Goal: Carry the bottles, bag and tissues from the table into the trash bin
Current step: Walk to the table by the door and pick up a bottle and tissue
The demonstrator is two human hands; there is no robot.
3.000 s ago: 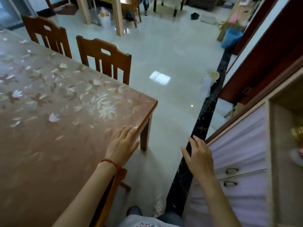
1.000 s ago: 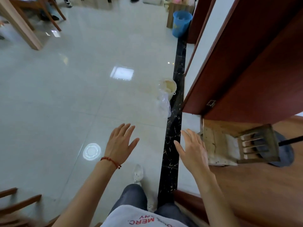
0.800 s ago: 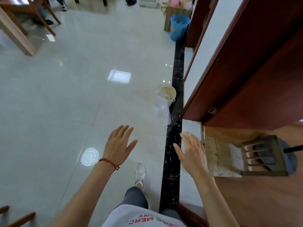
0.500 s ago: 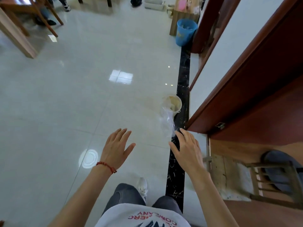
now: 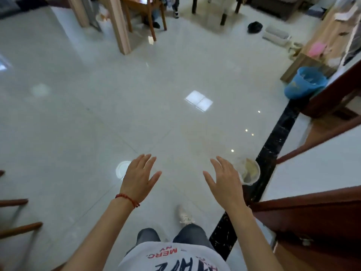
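Observation:
My left hand [image 5: 139, 178] and my right hand [image 5: 224, 180] are held out over the tiled floor, fingers spread, holding nothing. A small cream bin [image 5: 250, 171] stands on the floor just right of my right hand, next to the black floor strip [image 5: 277, 137]; some pale contents show inside it. A blue bin [image 5: 303, 82] stands farther off at the right, beside a wooden cabinet. No bottles, bag or tissues can be made out outside the bins. The table is out of view.
A dark red door [image 5: 316, 216] and its frame stand at the right. Chair rungs [image 5: 17, 227] show at the lower left. Wooden posts [image 5: 119, 24], chairs and another person's feet [image 5: 175, 12] are at the far end. My shoe [image 5: 184, 214] is on the tiles.
The view swung left and up, away from the doorway, so the cream bin now lies beside my right hand. The clear bag hanging at the bin no longer shows. Both hands stay empty.

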